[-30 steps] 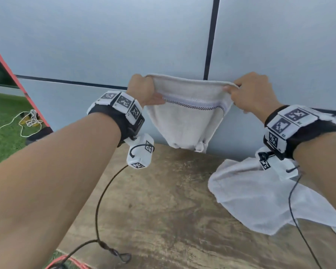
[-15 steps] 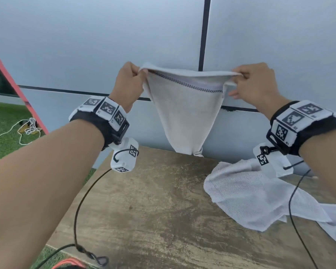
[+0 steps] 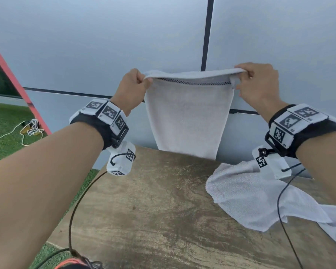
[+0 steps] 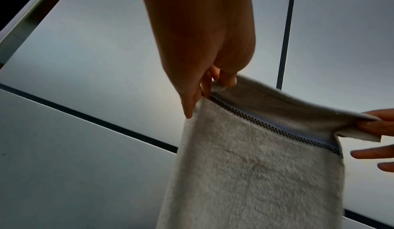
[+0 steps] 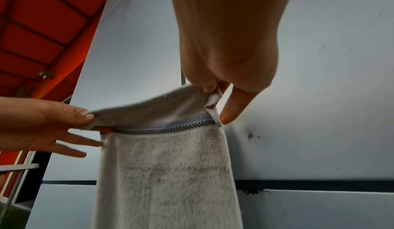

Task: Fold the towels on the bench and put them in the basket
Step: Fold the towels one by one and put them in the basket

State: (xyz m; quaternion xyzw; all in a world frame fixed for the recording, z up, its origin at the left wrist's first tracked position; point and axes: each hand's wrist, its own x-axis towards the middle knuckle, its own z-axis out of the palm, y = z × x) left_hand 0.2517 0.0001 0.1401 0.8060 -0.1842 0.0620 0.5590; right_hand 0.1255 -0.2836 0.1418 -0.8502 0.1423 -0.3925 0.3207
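A cream towel [image 3: 186, 115] with a checkered border stripe hangs in the air above the far edge of the wooden bench [image 3: 153, 220]. My left hand [image 3: 133, 85] pinches its top left corner and my right hand [image 3: 254, 82] pinches its top right corner. The towel [image 4: 255, 173] hangs straight down in the left wrist view, where my left hand [image 4: 204, 74] pinches it with thumb and forefinger. My right hand [image 5: 221, 81] pinches the other corner of the towel [image 5: 166, 173] in the right wrist view. A second white towel [image 3: 260, 197] lies crumpled on the bench at the right. No basket is in view.
A grey panelled wall [image 3: 105, 45] stands right behind the bench. Green turf [image 3: 4, 133] with a coil of white cord [image 3: 32, 129] lies to the left, beside a red slanted frame [image 3: 10, 74]. Black cables [image 3: 74, 210] trail from my wrists.
My hands have moved apart and the towel's top edge is pulled taut. The towel now hangs flat and wide instead of bunched to a point.
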